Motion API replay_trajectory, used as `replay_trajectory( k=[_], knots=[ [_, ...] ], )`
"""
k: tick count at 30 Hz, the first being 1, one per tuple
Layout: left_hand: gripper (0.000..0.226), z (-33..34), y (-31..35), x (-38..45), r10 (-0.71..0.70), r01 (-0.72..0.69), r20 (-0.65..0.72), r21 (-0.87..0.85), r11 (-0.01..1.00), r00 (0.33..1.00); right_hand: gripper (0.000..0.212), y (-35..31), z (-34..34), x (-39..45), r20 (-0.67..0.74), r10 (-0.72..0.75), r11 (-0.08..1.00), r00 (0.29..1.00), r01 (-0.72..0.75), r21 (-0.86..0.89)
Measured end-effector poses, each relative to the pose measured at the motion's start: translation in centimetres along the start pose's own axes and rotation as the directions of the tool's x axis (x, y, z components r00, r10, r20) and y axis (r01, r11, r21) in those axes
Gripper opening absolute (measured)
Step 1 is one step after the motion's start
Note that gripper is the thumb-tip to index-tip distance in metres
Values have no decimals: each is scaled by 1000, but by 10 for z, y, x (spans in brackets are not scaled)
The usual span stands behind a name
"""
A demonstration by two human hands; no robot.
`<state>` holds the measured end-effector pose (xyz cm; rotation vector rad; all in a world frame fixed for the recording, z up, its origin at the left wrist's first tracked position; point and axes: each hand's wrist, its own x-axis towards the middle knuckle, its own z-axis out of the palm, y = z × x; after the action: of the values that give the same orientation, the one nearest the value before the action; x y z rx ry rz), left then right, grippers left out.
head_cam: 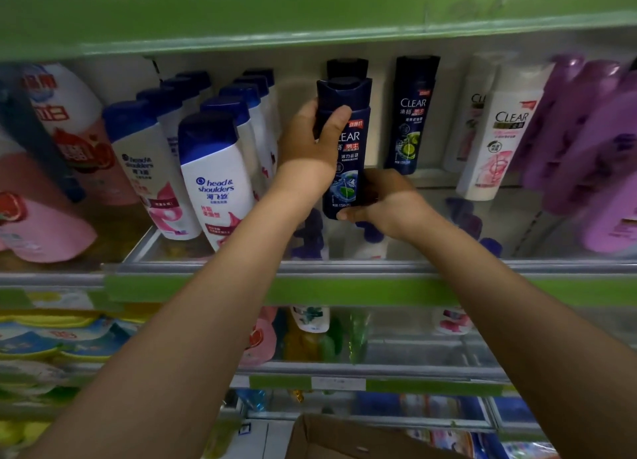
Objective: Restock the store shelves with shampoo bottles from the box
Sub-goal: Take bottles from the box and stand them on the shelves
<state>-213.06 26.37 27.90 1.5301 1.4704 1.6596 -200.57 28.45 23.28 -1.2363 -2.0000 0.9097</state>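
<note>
A dark blue Clear shampoo bottle (348,169) is upright just above the middle shelf (344,269). My left hand (310,148) grips its upper part below the cap, thumb across the front. My right hand (382,200) holds its base, fingers curled under the bottom edge. Another dark bottle (346,67) stands right behind it. A second dark blue Clear bottle (412,117) stands to the right. The cardboard box (344,441) is at the bottom edge, below my arms.
White Head & Shoulders bottles (213,175) with blue caps fill the shelf to the left. White Clear bottles (499,134) and purple bottles (586,141) stand to the right. A green shelf (310,17) hangs overhead. Lower shelves hold pouches and bottles.
</note>
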Motion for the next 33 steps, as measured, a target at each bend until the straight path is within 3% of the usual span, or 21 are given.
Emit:
replay_trajectory(
  k=[2,4,8,13,23,28,33],
  knots=[
    [28,4,-1,6,-19,19,-8,-11,1000,1000,54,2,-2,5,7,2,1000,1000,-2,-12],
    [56,8,-2,11,-33,33,-35,-15,999,999,54,3,-3,10,15,15,1000,1000,-15,1],
    [84,11,-9,17,-79,79,-32,4,997,996,54,8,-4,18,19,17,999,1000,-17,27],
    [68,11,-8,18,-91,93,-41,38,995,995,56,8,-4,17,18,11,999,1000,-12,46],
    [89,11,-7,16,-105,105,-23,21,994,994,57,6,-5,13,37,38,994,999,-42,98],
    [85,12,-4,12,-91,91,3,15,996,996,53,7,-5,9,22,73,992,997,-75,100],
    [65,10,7,0,-105,105,48,-1,994,993,75,2,-13,-2,83,118,972,990,-132,197]
  ],
)
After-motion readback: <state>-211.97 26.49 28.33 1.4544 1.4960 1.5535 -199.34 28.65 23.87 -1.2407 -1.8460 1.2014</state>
